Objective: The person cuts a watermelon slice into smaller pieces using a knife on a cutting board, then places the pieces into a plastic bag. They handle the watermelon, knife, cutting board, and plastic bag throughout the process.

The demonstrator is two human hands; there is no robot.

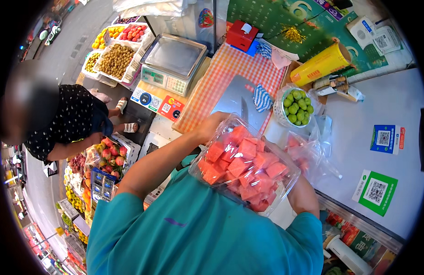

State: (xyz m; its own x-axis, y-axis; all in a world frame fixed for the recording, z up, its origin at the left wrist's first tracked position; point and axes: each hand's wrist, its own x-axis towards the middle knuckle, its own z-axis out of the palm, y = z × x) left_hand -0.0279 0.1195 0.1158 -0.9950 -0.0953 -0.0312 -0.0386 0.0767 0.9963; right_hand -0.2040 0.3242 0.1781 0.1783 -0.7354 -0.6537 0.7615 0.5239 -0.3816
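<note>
A clear plastic box [244, 162] full of red watermelon cubes is held tilted in front of my chest. My left hand [214, 124] grips its far left corner, with the fingertips hidden behind the box. Along the far right side, my right hand [275, 145] is closed against the box, mostly covered by it. Just right of that hand lies a clear plastic bag [318, 153] with red pieces inside. Beyond the box are a grey cutting board [228, 97], a knife [244, 108] and a blue-and-white striped cloth [262, 98].
A basket of green fruit [296, 108] and a yellow roll [319, 65] stand to the right. A weighing scale [174, 56] sits at the far left of the checked tablecloth [203, 87]. Fruit crates [114, 61] line the left, where a person [67, 121] stands. Code cards [375, 192] lie on the white counter.
</note>
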